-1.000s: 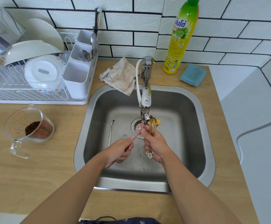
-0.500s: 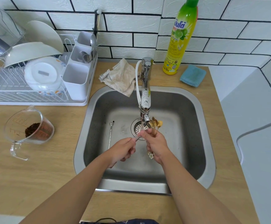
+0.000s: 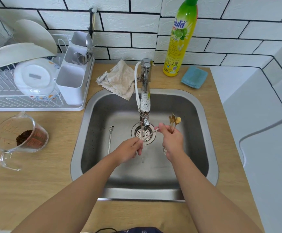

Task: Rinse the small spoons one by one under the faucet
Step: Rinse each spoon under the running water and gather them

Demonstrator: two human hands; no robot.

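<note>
Both hands held spoons: left hand (image 3: 128, 149) pinched one spoon (image 3: 149, 135) over the drain (image 3: 143, 134), right hand (image 3: 171, 140) gripped a bundle (image 3: 173, 121); wet fingers might have dropped it.

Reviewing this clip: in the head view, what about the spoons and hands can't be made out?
- The silver spoon between the left hand and right hand: too thin to tell bowl end from handle end.
- The gold spoons bunched in the right hand: overlapping, so their number is unclear, and the fist hides their lower parts.
- The water from the faucet: a faint stream at most.
- The utensil on the sink floor: too small to identify.
</note>
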